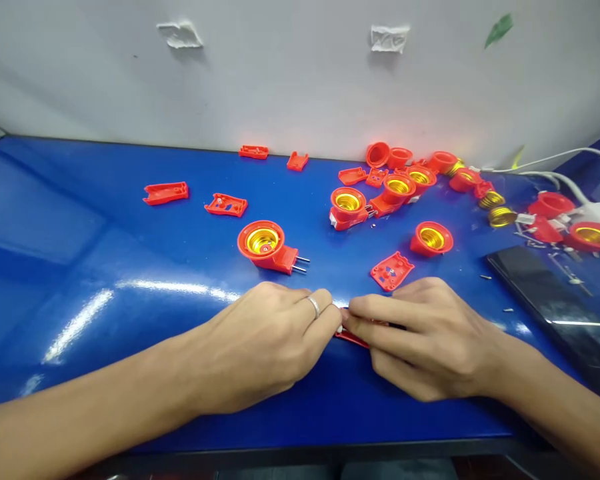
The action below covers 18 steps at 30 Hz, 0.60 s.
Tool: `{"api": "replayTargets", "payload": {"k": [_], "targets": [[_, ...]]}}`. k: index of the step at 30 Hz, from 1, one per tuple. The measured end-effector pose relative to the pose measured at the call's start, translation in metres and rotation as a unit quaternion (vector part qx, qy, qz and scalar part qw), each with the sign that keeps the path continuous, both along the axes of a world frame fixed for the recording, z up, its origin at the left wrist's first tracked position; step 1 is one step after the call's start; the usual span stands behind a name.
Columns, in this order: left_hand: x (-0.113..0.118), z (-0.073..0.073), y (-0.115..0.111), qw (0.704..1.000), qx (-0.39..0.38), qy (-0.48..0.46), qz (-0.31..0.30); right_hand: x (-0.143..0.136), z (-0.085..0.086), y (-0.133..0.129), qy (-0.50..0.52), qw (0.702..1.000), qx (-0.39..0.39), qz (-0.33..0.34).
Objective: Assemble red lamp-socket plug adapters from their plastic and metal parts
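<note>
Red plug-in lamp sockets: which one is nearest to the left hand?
The lamp socket just beyond the left hand, its two prongs pointing right; the others lie farther right.

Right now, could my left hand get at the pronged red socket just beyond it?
Probably yes: only bare blue table shows between your left hand and the pronged socket, though it's busy at a red part.

A red plastic part (pixel 354 338) is held in the right hand (pixel 425 337), by which most of it is hidden; only a narrow strip along its near edge is left exposed, slanted toward the near right. At its left end, a small white piece (pixel 339 329) is partly covered by the left hand (pixel 283 337).
</note>
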<state>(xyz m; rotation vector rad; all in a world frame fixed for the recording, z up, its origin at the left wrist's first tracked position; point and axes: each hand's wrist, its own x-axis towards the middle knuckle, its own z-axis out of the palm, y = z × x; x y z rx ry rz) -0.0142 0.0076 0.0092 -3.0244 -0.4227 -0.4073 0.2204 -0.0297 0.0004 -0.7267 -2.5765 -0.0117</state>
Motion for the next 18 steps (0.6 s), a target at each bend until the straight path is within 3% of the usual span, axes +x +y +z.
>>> {"api": "replayTargets", "payload": {"k": [6, 11, 18], "targets": [[0.001, -0.001, 0.011, 0.999, 0.017, -0.029, -0.031, -0.006, 0.006, -0.001, -0.049, 0.999, -0.001, 0.019], [0.0, -0.001, 0.016, 0.996, 0.032, -0.06, -0.059, -0.007, 0.007, -0.001, -0.015, 0.999, -0.031, -0.025], [0.001, 0.004, 0.009, 0.995, 0.07, -0.024, -0.07, -0.006, 0.005, 0.007, 0.07, 0.983, -0.151, -0.071]]}}
